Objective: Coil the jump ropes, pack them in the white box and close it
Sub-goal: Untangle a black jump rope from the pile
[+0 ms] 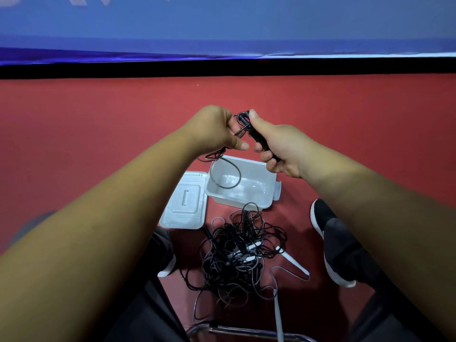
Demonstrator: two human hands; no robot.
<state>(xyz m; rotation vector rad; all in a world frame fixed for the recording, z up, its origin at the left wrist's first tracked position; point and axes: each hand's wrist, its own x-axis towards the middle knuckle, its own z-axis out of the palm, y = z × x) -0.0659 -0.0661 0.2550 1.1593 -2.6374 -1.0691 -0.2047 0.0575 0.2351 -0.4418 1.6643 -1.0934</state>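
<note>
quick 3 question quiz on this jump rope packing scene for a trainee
1. True or false: the lid sits on the white box.
2. Which hand grips the black handles? A left, B right.
3. What does the left hand hold?
Key: 1 false, the lid lies on the floor beside the open box. 2 B, the right hand. 3 loops of the black cord.

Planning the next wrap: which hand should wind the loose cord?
Left, likely: the left hand pinches the thin black cord looping over the open white plastic box, while the right hand grips the black handles.
</note>
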